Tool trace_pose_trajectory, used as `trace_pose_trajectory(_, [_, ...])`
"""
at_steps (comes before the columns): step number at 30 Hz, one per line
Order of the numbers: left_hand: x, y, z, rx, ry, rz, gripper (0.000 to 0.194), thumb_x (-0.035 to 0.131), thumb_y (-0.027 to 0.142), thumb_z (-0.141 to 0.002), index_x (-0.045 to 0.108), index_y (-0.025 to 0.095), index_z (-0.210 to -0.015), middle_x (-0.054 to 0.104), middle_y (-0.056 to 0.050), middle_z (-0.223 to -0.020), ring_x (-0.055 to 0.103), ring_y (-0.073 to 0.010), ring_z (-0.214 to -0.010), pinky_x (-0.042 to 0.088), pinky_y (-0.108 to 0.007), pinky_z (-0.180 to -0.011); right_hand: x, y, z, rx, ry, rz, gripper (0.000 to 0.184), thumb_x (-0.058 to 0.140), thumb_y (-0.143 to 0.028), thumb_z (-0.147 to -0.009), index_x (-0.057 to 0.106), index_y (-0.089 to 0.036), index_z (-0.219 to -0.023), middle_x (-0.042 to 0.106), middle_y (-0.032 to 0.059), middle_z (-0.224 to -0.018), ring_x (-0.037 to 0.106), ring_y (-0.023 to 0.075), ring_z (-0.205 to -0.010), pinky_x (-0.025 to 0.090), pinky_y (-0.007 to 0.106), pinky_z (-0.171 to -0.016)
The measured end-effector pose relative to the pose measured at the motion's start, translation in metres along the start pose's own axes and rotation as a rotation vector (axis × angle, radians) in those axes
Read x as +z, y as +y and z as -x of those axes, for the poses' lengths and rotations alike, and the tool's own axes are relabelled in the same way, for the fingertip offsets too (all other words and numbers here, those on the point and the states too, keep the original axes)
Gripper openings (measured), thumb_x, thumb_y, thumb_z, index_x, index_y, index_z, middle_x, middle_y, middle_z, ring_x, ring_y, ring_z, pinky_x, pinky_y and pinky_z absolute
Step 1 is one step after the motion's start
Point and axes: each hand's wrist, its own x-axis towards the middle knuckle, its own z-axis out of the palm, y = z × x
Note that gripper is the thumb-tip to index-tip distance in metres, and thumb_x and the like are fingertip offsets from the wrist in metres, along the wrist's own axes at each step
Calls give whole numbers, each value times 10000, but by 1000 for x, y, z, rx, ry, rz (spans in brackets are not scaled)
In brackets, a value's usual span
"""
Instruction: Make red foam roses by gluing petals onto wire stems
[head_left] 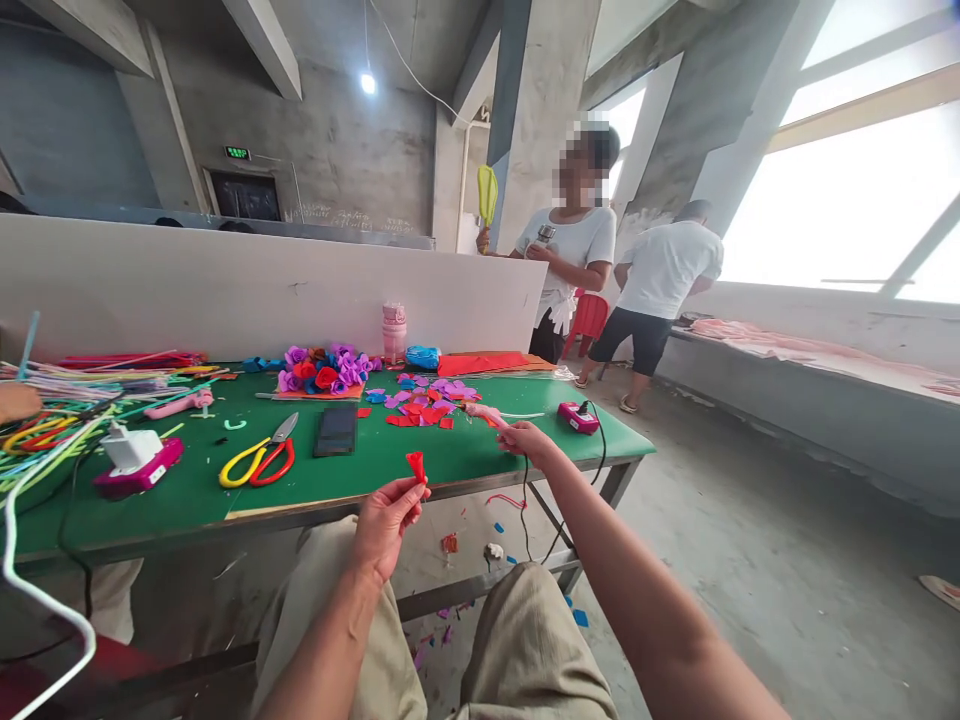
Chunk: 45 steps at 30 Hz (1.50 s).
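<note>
Pinched between the thumb and fingers of my left hand (388, 520) is a small red paper flower (416, 466), its flared end upward, held just off the table's front edge. My right hand (529, 442) reaches out over the table, closed on a pink glue gun (486, 413) whose nozzle points left toward loose petals. These purple, red and blue paper petals (427, 402) lie scattered beside it. Behind them sits a bunch of finished purple, red and blue paper flowers (326, 370). The fingers of my right hand partly hide the glue gun's handle.
On the green table (442, 462) lie scissors (261, 462), a dark phone (335, 430), a second glue gun (180, 402) and power sockets (577, 418) with cords. Coloured stems (97, 385) pile up near another person's hand (19, 402). A white partition (225, 295) and two standing people are beyond.
</note>
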Motion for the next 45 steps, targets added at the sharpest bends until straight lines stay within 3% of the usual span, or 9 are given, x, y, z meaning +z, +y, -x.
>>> trace_pose_trajectory(4, [-3,0,-1,-7,15,-5,306,806,287,-547,730,133,-801,672,-45,-683,454,-39,-512,341,-163,-479,9,-15,30,-12,-170,-250,214,611,-348,-769,621,-151,-851,649,68,-852,631,135,-730,503,251,-670])
trace_pose_trajectory(8, [-4,-2,-4,10,52,6,312,816,289,-525,731,136,-783,672,-44,-676,451,-38,-519,336,-159,-481,31,-24,61,34,-564,-780,248,689,-350,-735,608,-149,-855,590,-4,-734,558,70,-578,511,252,-695])
trace_pose_trajectory(12, [-6,-2,-7,38,59,29,309,814,291,-525,732,138,-781,665,-41,-665,445,-46,-528,334,-169,-486,48,-37,83,14,-738,-912,196,666,-305,-778,584,-154,-871,529,-33,-692,499,50,-547,510,238,-649])
trace_pose_trajectory(15, [-8,-1,-6,42,48,28,305,807,296,-539,731,137,-787,661,-43,-662,436,-51,-526,326,-181,-483,50,-52,92,-51,-695,-873,224,691,-293,-759,578,-159,-898,548,-20,-743,515,55,-575,515,228,-636])
trace_pose_trajectory(21, [-9,4,-4,52,73,31,317,810,304,-526,727,128,-777,657,-50,-664,437,-60,-524,329,-195,-482,42,-83,108,-133,-422,-839,257,621,-394,-806,576,-159,-900,598,26,-810,540,70,-594,471,168,-514])
trace_pose_trajectory(28, [-9,2,-6,50,78,40,312,809,289,-525,727,131,-781,656,-45,-660,431,-47,-507,324,-182,-468,50,-85,121,17,-636,-1082,251,502,-385,-876,553,-155,-787,454,-10,-680,380,62,-507,379,158,-414])
trace_pose_trajectory(35, [-12,0,-7,68,66,34,309,799,293,-547,728,136,-803,658,-47,-683,433,-45,-511,334,-179,-467,49,-94,139,-283,-429,-868,205,611,-379,-811,568,-184,-861,508,-5,-745,498,88,-609,418,203,-538])
trace_pose_trajectory(40, [-12,-1,-8,76,64,37,296,800,298,-548,727,141,-788,658,-41,-674,434,-42,-510,332,-175,-466,57,-78,136,-105,-554,-838,330,640,-459,-761,592,-171,-916,529,7,-771,462,84,-558,416,249,-557])
trace_pose_trajectory(45, [-11,0,-7,74,88,39,319,807,307,-533,726,138,-792,657,-42,-669,452,-48,-507,345,-181,-466,61,-62,136,-117,-477,-762,321,618,-488,-775,592,-181,-865,493,-24,-710,423,70,-534,353,233,-550])
